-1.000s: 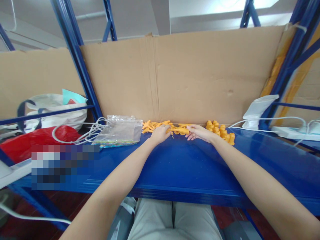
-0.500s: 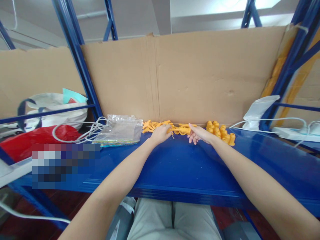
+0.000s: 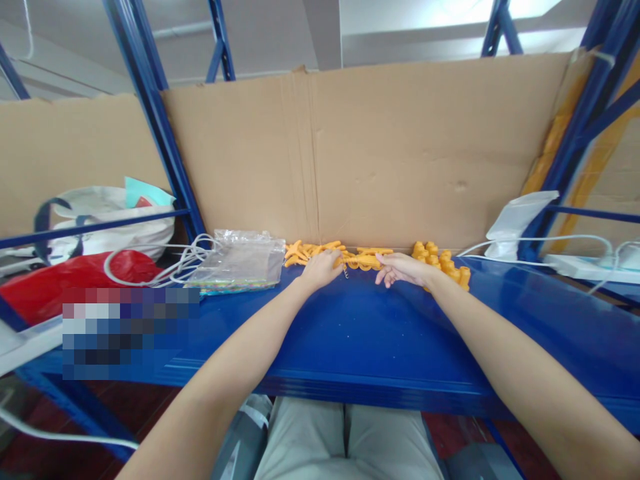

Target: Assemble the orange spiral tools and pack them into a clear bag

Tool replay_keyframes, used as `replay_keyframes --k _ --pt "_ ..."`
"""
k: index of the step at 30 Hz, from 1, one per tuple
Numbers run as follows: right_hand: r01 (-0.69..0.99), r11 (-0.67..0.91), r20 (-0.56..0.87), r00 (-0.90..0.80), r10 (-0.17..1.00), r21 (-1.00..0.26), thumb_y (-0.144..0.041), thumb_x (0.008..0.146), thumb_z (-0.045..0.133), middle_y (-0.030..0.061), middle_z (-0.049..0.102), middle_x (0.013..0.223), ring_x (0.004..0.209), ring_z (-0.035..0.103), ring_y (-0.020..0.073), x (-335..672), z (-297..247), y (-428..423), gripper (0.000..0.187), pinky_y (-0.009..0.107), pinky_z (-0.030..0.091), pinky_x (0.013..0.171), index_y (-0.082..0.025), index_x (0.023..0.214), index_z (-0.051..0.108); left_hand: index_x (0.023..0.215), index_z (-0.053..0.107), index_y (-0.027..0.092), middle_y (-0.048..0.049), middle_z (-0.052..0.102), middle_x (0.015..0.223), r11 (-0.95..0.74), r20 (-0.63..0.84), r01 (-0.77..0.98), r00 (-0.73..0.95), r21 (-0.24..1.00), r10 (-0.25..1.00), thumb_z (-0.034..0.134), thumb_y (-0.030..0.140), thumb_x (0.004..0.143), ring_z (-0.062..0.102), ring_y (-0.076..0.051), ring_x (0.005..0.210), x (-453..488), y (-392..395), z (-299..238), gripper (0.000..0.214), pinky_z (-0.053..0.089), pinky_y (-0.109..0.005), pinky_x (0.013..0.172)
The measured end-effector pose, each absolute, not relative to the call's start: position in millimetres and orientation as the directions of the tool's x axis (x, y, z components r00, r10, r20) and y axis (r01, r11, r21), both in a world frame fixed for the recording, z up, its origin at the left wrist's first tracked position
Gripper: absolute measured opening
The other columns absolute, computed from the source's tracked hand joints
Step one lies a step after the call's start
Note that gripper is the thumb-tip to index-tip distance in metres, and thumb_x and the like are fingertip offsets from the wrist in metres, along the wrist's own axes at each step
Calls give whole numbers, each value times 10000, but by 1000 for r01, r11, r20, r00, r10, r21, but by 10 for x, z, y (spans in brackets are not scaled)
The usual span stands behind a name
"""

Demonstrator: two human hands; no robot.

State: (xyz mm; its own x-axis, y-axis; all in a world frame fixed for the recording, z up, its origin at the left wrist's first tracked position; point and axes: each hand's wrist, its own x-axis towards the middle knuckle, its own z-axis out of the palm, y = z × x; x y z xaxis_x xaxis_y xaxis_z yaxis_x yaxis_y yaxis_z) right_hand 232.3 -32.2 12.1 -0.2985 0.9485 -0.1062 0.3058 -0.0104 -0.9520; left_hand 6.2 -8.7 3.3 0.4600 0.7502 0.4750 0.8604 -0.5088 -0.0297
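Note:
Several small orange plastic parts (image 3: 363, 257) lie in a row along the back of the blue shelf (image 3: 360, 333), against the cardboard wall. A second cluster of orange cylindrical parts (image 3: 447, 265) sits to the right. My left hand (image 3: 323, 268) rests at the row with its fingers curled over an orange piece and a small metal spring (image 3: 345, 270). My right hand (image 3: 403, 268) hovers just right of it, fingers bent and pinched near the parts; what it holds, if anything, is hidden.
A clear plastic bag (image 3: 240, 261) and coiled white cable (image 3: 170, 263) lie to the left. Beyond the blue upright (image 3: 165, 140) sit a red bag (image 3: 65, 280) and a white bag (image 3: 110, 220). A white pouch (image 3: 517, 220) and power strip (image 3: 590, 265) are at the right.
My right hand lifted off the orange parts, its fingers spreading and then curling in again as it drew slightly back. My left hand has stayed put.

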Motion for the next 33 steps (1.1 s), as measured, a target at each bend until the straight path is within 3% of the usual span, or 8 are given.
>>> replay_keyframes --k 3,7,13,18,23,26,29,33 --pt "348 -33 -111 -206 972 -937 -574 933 343 26 581 482 344 463 87 2288 116 -289 485 195 365 374 -170 727 514 1099 614 152 -122 668 1108 -510 480 860 462 -35 746 487 272 891 624 -250 1041 57 -76 26 272 484 -351 893" --pt "348 -37 -108 -188 976 -937 -600 929 322 32 593 492 320 456 77 2260 83 -249 531 187 343 336 -153 748 545 1139 607 150 -125 664 1142 -497 499 867 449 -41 742 492 277 894 623 -252 1059 42 -57 27 299 487 -356 901" --pt "198 48 -6 -260 966 -979 -419 943 473 40 695 681 439 571 83 2278 63 -257 257 165 410 398 -172 944 545 1143 610 158 -112 676 1119 -471 484 880 441 -66 756 493 276 887 629 -247 1049 50 -51 28 305 490 -349 896" --pt "184 95 31 -326 945 -978 -254 903 572 33 705 695 476 583 86 2326 55 -234 80 177 470 473 -179 928 562 1125 615 167 -111 675 1120 -475 498 877 445 -73 744 495 276 886 629 -243 1045 64 -81 33 289 490 -350 891" --pt "251 88 6 -312 950 -964 -370 939 482 52 672 611 394 521 94 2319 43 -201 260 203 428 405 -146 855 586 1136 608 167 -103 672 1120 -481 495 869 471 -116 730 493 277 888 627 -241 1047 55 -104 41 294 491 -340 882" --pt "276 45 -23 -240 971 -960 -473 970 333 69 629 536 361 498 98 2288 47 -204 476 214 406 383 -137 738 577 1164 594 162 -108 663 1143 -490 512 865 472 -111 718 482 265 893 625 -239 1054 58 -91 38 312 491 -341 884" --pt "352 -4 -68 -169 983 -936 -592 940 262 84 594 483 332 476 94 2261 47 -212 616 209 333 339 -153 617 549 1171 590 160 -116 651 1175 -501 527 859 475 -106 704 488 257 887 615 -244 1078 60 -72 32 317 487 -351 897" --pt "406 -19 -90 -156 984 -914 -714 873 220 74 587 481 333 474 85 2264 55 -226 687 195 276 330 -171 612 551 1131 604 157 -117 666 1129 -499 501 860 480 -106 720 491 271 883 623 -250 1053 51 -57 28 296 490 -359 886"
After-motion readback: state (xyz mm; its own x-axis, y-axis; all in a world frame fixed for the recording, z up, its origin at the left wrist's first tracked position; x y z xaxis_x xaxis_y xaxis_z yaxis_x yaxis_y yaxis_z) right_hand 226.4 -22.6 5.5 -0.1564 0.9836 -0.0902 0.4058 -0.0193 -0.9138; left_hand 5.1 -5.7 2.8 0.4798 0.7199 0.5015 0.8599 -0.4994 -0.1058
